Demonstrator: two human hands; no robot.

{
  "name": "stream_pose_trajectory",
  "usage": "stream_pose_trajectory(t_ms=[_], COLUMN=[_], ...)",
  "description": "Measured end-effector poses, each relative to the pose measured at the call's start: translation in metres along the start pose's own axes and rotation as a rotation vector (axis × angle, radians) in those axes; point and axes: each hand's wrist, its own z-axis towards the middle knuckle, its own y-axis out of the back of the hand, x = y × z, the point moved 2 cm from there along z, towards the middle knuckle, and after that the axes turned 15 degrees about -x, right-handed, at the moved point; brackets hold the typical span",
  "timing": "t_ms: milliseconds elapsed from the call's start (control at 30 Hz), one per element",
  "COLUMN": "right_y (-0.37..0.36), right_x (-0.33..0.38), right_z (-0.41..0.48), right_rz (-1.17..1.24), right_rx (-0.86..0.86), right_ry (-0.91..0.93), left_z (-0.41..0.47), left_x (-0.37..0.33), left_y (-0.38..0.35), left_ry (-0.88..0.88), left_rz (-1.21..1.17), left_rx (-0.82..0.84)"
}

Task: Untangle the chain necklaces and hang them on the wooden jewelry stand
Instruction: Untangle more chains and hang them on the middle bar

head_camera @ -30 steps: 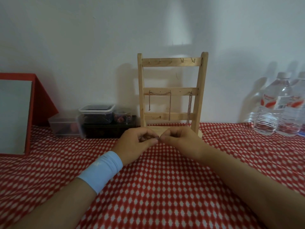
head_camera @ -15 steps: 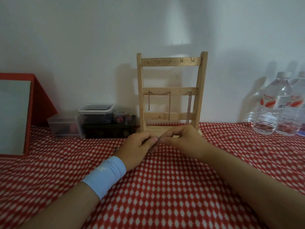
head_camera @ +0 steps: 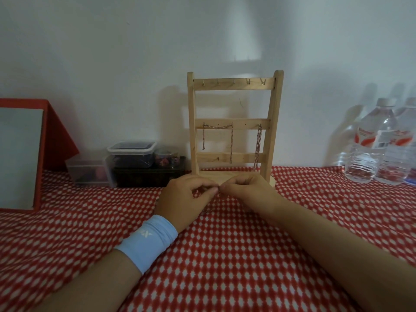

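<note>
Right now both grips are pinching the tangle: left hand point(head_camera: 182, 199) & right hand point(head_camera: 245, 190) meet fingertip to fingertip w/ the chain necklace point(head_camera: 219, 192) between them, low over the bench point(head_camera: 225, 255), just in front of the wooden stand point(head_camera: 234, 124). Best to tease the links apart gently, no yanking. Other chains point(head_camera: 258, 145) already hang on the mid rail.

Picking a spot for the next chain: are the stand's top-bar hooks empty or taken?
Empty. The top bar hooks hold nothing; the hung chains drape only from the middle bar.
</note>
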Motion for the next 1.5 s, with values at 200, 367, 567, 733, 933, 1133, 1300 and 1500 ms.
stream_pose_trajectory(t_ms=[200,367,567,733,933,1133,1300,1500], right_y=[-0.002,-0.001,-0.004,-0.007,-0.008,-0.006,-0.001,0.003], right_x=[0.0,0.0,-0.002,-0.001,0.001,0.007,0.006,0.006], right_z=[-0.002,-0.004,-0.003,-0.003,-0.001,-0.004,-0.002,0.0], right_rz=[-0.054,-0.036,-0.04,-0.062,-0.082,-0.062,0.004,0.059], right_rx=[-0.018,0.03,0.049,0.033,0.039,-0.021,0.054,0.079], right_ry=[0.008,-0.074,-0.119,-0.124,-0.143,0.051,-0.045,-0.151], left_z=[-0.002,-0.003,-0.003,-0.003,-0.001,0.001,0.0,0.0], left_x=[-0.003,-0.006,-0.006,-0.005,-0.002,-0.003,-0.002,-0.002], left_y=[-0.003,-0.001,-0.003,-0.006,-0.009,-0.012,-0.013,-0.013], left_ry=[0.136,0.098,0.054,0.041,0.124,0.084,0.055,0.145], left_rz=[0.021,0.025,0.074,0.092,0.016,-0.026,-0.062,-0.096], left_rx=[0.055,-0.005,0.012,0.051,0.117,0.124,0.1,0.115])
